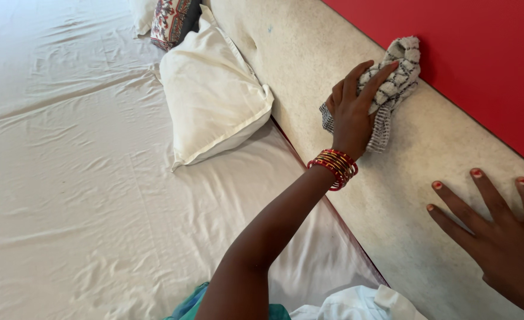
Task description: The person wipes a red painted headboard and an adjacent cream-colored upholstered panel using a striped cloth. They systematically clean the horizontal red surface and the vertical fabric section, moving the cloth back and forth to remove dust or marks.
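left hand (352, 115) (bangles at the wrist) clamped on a checked cloth (395, 77) against the speckled ledge (392, 195); right hand (502, 234) well apart, fingers spread flat on it, white pillow (211, 92) just left

A bedroom: sheeted bed (66, 178), pillows (211, 95), red headboard (487, 59).

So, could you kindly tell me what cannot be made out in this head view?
- Grey-and-white checked cloth: its middle is covered by the left hand.
- Right hand: thumb and wrist cut off by the frame edge.
- Patterned red-and-white cushion: cut by the top edge, partly behind the white pillow.
- White folded fabric: cut by the bottom edge.
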